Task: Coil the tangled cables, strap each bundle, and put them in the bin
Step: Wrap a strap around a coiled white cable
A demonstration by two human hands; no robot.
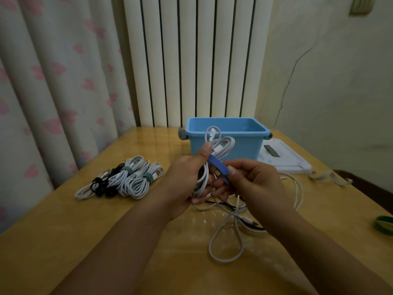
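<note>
One blue bin (225, 143); one blue strap (219, 169); two hands, left (187, 184) and right (253, 184); one held white coil (221, 146); one white lid (285, 158); strapped bundles (127, 177) too overlapped to count.

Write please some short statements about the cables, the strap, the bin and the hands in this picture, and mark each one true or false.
1. The left hand grips a coiled white cable. True.
2. The right hand holds a red strap. False: it pinches a blue strap.
3. The strapped bundles lie inside the blue bin. False: they lie on the table, left of the bin.
4. Loose cables lie on the table under the hands. True.
5. A green strap lies at the table's right edge. True.
</note>
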